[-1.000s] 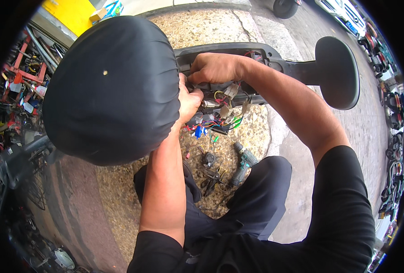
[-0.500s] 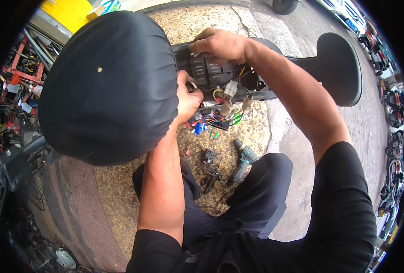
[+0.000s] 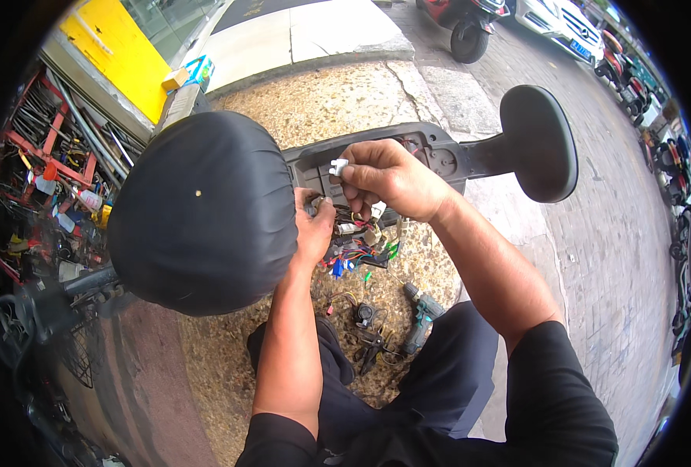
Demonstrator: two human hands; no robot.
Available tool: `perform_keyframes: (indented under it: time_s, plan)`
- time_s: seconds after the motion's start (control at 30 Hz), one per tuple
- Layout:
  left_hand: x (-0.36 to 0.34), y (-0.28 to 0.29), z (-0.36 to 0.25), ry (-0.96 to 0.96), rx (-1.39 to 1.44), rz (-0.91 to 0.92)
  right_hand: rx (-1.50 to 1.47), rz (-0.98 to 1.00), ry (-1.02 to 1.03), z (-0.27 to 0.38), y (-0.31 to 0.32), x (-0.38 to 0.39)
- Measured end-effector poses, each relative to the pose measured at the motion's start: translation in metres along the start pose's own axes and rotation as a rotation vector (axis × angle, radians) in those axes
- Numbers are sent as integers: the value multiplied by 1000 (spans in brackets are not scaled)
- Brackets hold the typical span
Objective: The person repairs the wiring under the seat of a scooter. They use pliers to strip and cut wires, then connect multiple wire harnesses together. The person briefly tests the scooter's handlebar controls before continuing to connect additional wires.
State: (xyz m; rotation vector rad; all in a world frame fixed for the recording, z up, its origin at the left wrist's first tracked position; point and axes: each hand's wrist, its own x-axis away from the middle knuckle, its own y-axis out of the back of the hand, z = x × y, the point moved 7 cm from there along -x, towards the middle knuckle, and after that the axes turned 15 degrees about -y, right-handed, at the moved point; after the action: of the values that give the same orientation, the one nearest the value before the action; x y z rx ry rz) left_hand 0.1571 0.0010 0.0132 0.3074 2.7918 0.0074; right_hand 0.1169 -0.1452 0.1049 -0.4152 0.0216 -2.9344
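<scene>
Between the thumb and fingers of my right hand [image 3: 388, 179] is a small white plug connector [image 3: 338, 166], raised over the long black housing [image 3: 431, 134] of an electric bike. My left hand [image 3: 314, 229] is closed at the housing's near left edge, beside the big black seat [image 3: 201, 210]; what its fingers grip is mostly hidden. Below the hands hangs a bundle of coloured wires [image 3: 361, 253], with a blue connector [image 3: 337, 268] and pale plugs among them. My right hand partly covers the inside of the housing.
A cordless drill [image 3: 422, 315] lies on the pebbled ground by my right knee, near black cabled parts [image 3: 369, 342]. A black padded seat [image 3: 544, 144] sticks out at the housing's right end. A red rack of clutter [image 3: 50, 148] stands left; a scooter [image 3: 470, 35] is parked beyond.
The view has tilted up. My right hand has turned and now holds the white connector up. A slotted black part inside the housing no longer shows. My left hand stays beside the large seat.
</scene>
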Motion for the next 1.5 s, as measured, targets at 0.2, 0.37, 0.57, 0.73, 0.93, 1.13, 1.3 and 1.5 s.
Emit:
perform_keyframes:
  time_s: [0.2,0.37,0.57,0.73,0.93,1.13,1.3,1.5]
  plan:
    - [29,-9,-43,-226,90,5,-2,-84,39,-26,-2,35]
    - [48,-30,-65,-222,310,136,12,-125,-13,-56,-3,66]
    - [66,-49,-78,-179,317,216,59,-184,-19,-71,-1,94]
    - [75,-69,-99,-187,380,247,-35,-262,1,-61,7,126]
    - [80,-103,-137,-183,534,232,-52,-445,186,-21,16,179]
    - [85,-141,-199,-304,594,291,18,-763,342,21,28,248]
    - [96,-175,-260,-401,668,383,-2,-907,508,53,33,308]
    - [115,-206,-322,-517,807,503,78,-1011,724,85,32,372]
